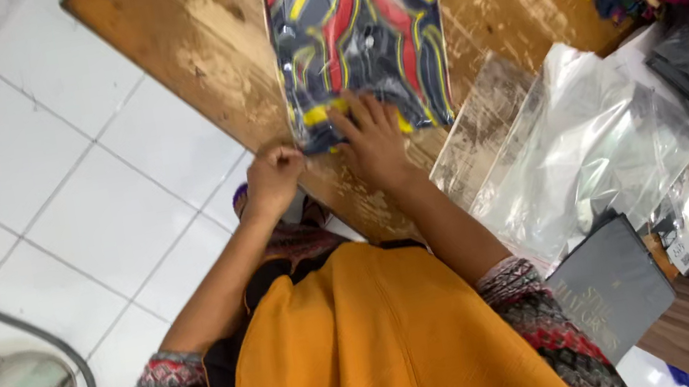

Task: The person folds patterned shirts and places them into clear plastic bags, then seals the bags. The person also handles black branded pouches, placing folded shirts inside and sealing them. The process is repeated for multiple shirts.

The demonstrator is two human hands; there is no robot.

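White floor tiles (65,173) and a worn wooden table (190,34) are seen from the head camera, and a folded patterned cloth in a clear plastic bag (356,35) is laid flat on that table. The cloth looks fully inside, so only the near open edge seems left to close. That edge is pinched by the closed fingers of the left hand (271,180), while the right hand (374,138) is pressed on it, fingers spread flat, clear bags (577,147) just beside.
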